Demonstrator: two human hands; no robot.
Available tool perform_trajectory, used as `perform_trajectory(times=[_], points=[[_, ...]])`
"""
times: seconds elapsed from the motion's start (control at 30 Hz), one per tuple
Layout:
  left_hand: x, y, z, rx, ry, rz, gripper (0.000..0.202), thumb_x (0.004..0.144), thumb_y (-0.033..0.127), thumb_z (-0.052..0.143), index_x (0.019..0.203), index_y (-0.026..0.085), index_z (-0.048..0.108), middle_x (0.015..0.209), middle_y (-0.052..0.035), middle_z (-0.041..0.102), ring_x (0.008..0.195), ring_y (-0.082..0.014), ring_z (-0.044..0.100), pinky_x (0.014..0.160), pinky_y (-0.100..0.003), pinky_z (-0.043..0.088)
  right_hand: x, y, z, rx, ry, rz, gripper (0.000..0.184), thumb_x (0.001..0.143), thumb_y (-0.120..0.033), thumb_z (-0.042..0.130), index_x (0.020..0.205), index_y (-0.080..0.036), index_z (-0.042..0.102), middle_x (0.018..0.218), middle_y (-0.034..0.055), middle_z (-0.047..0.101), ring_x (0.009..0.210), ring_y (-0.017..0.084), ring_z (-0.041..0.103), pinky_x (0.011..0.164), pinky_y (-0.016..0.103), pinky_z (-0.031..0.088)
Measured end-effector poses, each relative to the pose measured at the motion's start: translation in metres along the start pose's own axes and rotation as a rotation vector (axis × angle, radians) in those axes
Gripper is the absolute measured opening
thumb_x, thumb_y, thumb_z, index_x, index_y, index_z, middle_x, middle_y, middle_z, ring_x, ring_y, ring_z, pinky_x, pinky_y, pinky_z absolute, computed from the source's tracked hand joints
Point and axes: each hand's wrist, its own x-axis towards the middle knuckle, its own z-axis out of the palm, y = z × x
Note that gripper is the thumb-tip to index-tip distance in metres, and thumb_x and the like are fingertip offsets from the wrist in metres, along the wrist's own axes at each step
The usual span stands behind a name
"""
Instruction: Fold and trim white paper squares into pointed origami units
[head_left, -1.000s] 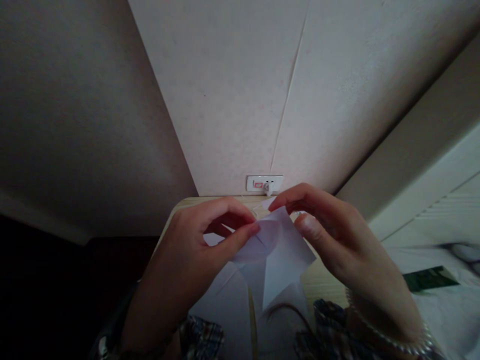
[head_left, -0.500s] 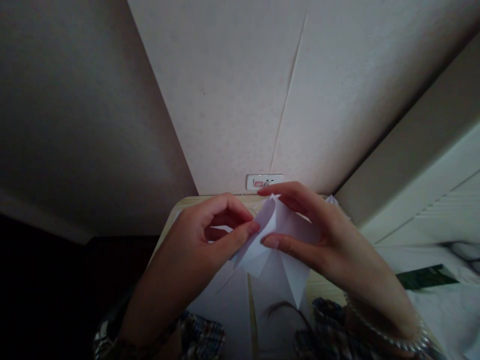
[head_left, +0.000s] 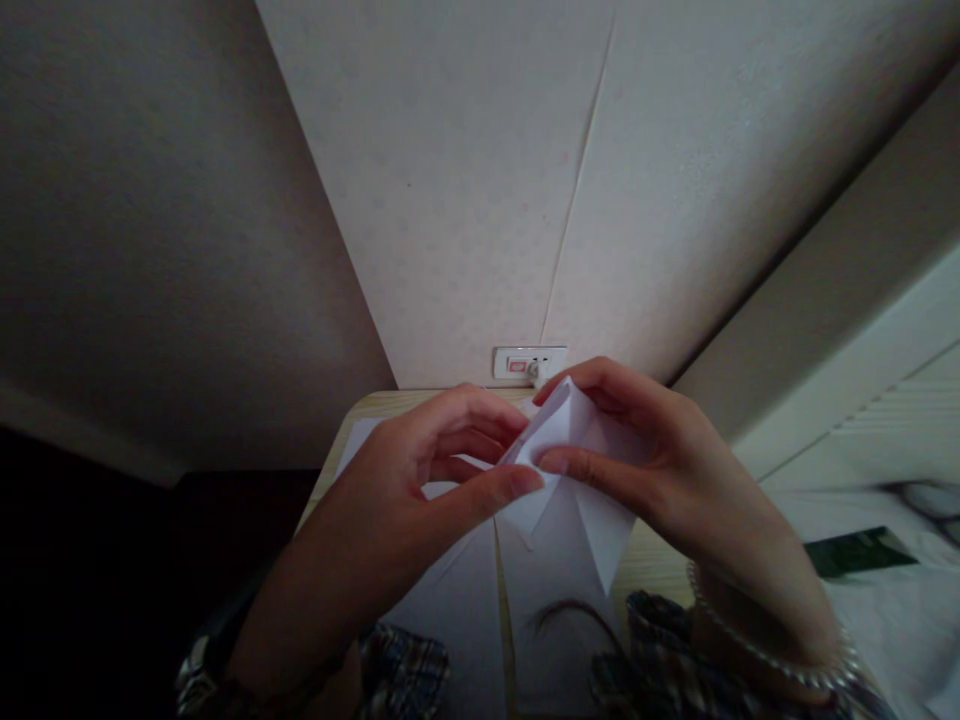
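Observation:
A piece of folded white paper (head_left: 581, 500) is held up between my hands, over the small table. My right hand (head_left: 645, 430) grips it, thumb on the near face and fingers behind the far side. At its left edge, my left hand (head_left: 465, 460) pinches the paper, with the thumb in front and the fingertips behind. One folded point rises at the top and another hangs down at the lower right. Beneath the hands, flat white paper sheets (head_left: 465, 620) lie on the table.
The pale wooden table (head_left: 367, 405) stands against the wall. A wall socket (head_left: 517, 362) with a plug in it sits just behind the table. White bedding (head_left: 892, 620) with a dark green packet (head_left: 862, 552) is at the right. Some dark hair strands (head_left: 574, 610) hang in front.
The folded paper has shifted slightly right and its upper opening looks flatter. My left thumb has slid right along the near face, and the left fingers have moved behind the edge.

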Motion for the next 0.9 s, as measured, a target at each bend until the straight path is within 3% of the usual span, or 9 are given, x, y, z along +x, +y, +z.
perform_trajectory(times=[0.07, 0.13, 0.33, 0.63, 0.9], points=[[0.0004, -0.0032, 0.001, 0.029, -0.027, 0.029, 0.033, 0.073, 0.016, 0.08, 0.103, 0.027, 0.069, 0.103, 0.0053, 0.078, 0.093, -0.0111, 0.072, 0.079, -0.015, 0.057, 0.0011, 0.001, -0.0005, 0.017, 0.047, 0.001, 0.023, 0.077, -0.028, 0.08, 0.091, -0.022, 0.063, 0.082, -0.0019, 0.066, 0.073, 0.016, 0.058, 0.062, 0.026, 0.044], [0.0005, -0.0062, 0.0019, 0.079, -0.023, 0.046, 0.039, 0.072, 0.014, 0.08, 0.106, 0.028, 0.068, 0.107, 0.0062, 0.078, 0.094, -0.0101, 0.073, 0.082, -0.014, 0.057, 0.0018, 0.0017, -0.0006, 0.036, 0.071, -0.012, 0.022, 0.076, -0.027, 0.08, 0.086, -0.022, 0.061, 0.078, -0.0032, 0.063, 0.069, 0.014, 0.056, 0.059, 0.025, 0.042], [-0.0012, -0.0076, 0.0025, 0.151, 0.041, 0.026, 0.025, 0.076, 0.012, 0.073, 0.096, 0.026, 0.07, 0.095, 0.0063, 0.081, 0.086, -0.0104, 0.077, 0.074, -0.013, 0.058, 0.0004, 0.0042, -0.0027, 0.007, 0.039, 0.0, 0.022, 0.075, -0.028, 0.079, 0.082, -0.022, 0.059, 0.073, -0.0037, 0.059, 0.064, 0.014, 0.051, 0.054, 0.025, 0.039], [0.0024, -0.0063, 0.0006, 0.15, 0.088, 0.008, 0.012, 0.082, 0.018, 0.069, 0.089, 0.024, 0.075, 0.085, 0.003, 0.082, 0.075, -0.0135, 0.077, 0.063, -0.016, 0.057, -0.0003, 0.0044, -0.0033, -0.042, -0.007, 0.019, 0.021, 0.078, -0.034, 0.076, 0.084, -0.02, 0.061, 0.078, 0.0011, 0.066, 0.072, 0.019, 0.058, 0.062, 0.03, 0.043], [0.0017, -0.0066, 0.0012, 0.09, 0.072, 0.028, 0.01, 0.082, 0.02, 0.071, 0.086, 0.027, 0.078, 0.084, 0.0063, 0.082, 0.079, -0.0103, 0.076, 0.068, -0.011, 0.056, -0.0025, 0.0027, -0.0041, -0.046, 0.005, 0.004, 0.019, 0.077, -0.031, 0.077, 0.086, -0.02, 0.064, 0.079, 0.0007, 0.068, 0.073, 0.019, 0.06, 0.064, 0.029, 0.045]])
